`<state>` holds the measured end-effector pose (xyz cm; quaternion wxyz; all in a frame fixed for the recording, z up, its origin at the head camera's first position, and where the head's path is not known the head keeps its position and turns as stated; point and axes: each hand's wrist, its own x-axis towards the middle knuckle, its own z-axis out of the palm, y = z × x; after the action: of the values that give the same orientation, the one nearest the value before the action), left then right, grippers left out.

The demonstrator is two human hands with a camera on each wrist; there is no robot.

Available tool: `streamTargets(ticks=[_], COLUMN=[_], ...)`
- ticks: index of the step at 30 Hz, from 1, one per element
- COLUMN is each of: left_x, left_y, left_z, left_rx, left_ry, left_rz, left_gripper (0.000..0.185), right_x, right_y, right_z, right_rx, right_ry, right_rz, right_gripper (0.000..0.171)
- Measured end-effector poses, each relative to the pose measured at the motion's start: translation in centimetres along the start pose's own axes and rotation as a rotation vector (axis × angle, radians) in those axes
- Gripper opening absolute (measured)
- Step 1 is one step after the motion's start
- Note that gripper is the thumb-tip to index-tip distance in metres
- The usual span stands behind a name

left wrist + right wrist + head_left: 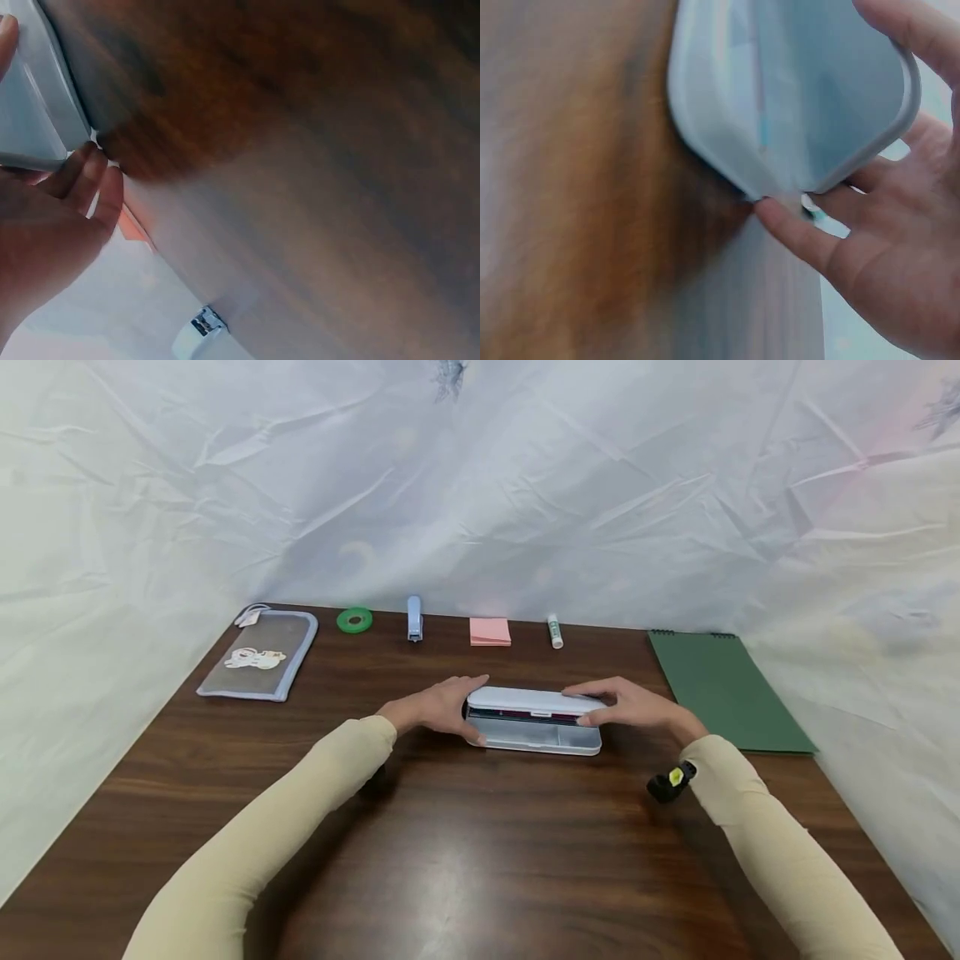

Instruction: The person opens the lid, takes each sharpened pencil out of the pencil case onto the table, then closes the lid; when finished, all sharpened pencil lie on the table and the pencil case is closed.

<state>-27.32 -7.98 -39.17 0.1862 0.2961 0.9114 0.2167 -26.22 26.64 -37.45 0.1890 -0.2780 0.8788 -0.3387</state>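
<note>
A pale metal pencil case (513,735) lies on the dark wooden table, its hinged lid (517,697) tilted partway up. A divider splits the shallow tray, and a dark strip shows under the lid. At the left end, my left hand (441,706) grips the case, thumb at the front rim and fingers at the back. My right hand (633,706) holds the lid's right end, thumb at its front edge and fingers over the outside. In the right wrist view the lid (847,90) stands at an angle to the tray (705,112), fingertips near the hinge corner.
Along the back lie a zip pouch (251,656), green tape (354,620), a blue stapler (415,618), pink sticky notes (490,632) and a glue stick (555,632). A green spiral notebook (727,693) lies at the right. White sheeting (480,485) hangs behind the table.
</note>
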Motion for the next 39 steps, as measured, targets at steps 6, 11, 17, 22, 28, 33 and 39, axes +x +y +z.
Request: streamTargets(ticks=[6,11,17,22,28,33,39], left_x=[-0.5,-1.1,-1.3,-1.6,-1.7,-1.2,-0.6], left_y=[-0.1,0.2,0.6,0.6,1.0,1.6,1.6], left_z=[-0.1,0.1,0.5,0.8,0.6,0.5,0.2], left_rx=[0.070,0.109,0.123,0.081,0.121,0.220,0.247], left_ry=[0.007,0.057,0.090,0.134,0.150,0.070,0.014], left_rz=[-0.088,-0.090,-0.094,-0.095,-0.096,-0.119,-0.152], left_gripper=[0.120,0.115,0.106,0.107,0.111,0.108,0.104], right_x=[1.0,2.7,5.0,5.6,5.4,4.3,1.5], right_y=[-0.3,-0.1,0.5,0.9,0.6,-0.2,-0.4], right_z=[-2.0,-2.8,-2.4,-2.2,-2.1,-1.9,-1.8], right_rx=[0.140,0.335,0.439,0.438,0.414,0.326,0.101], right_ry=[-0.030,0.049,0.123,0.145,0.169,0.285,0.295], right_rz=[0.117,0.276,0.429,0.452,0.454,0.502,0.422], right_gripper=[0.056,0.072,0.084,0.081,0.084,0.089,0.061])
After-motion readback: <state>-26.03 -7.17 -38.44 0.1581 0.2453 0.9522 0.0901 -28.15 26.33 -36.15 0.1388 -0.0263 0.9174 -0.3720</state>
